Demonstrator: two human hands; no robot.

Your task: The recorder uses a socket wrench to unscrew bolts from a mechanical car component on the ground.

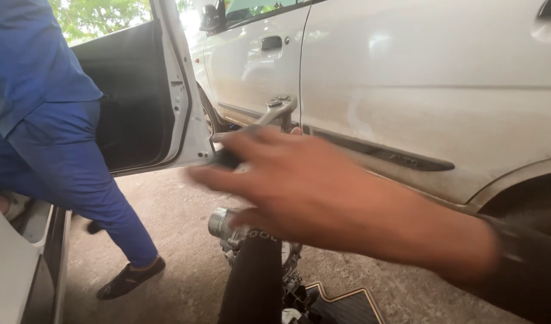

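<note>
One hand, the right hand [299, 186], blurred across mid-frame, seems clasped on a ratchet wrench [274, 111] at upper centre, not yet applied to the metal car part [227, 231] at lower centre.

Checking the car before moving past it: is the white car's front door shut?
No, the front door stands wide open, its dark inner panel showing beside a person in blue.

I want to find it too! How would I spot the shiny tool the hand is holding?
Start at the dusty white car on the right. In front of its doors a blurred right hand reaches across. Poking up past the fingers is the ratchet wrench, silvery metal with a rounded head, unlike the grey machine part lower down.
</note>
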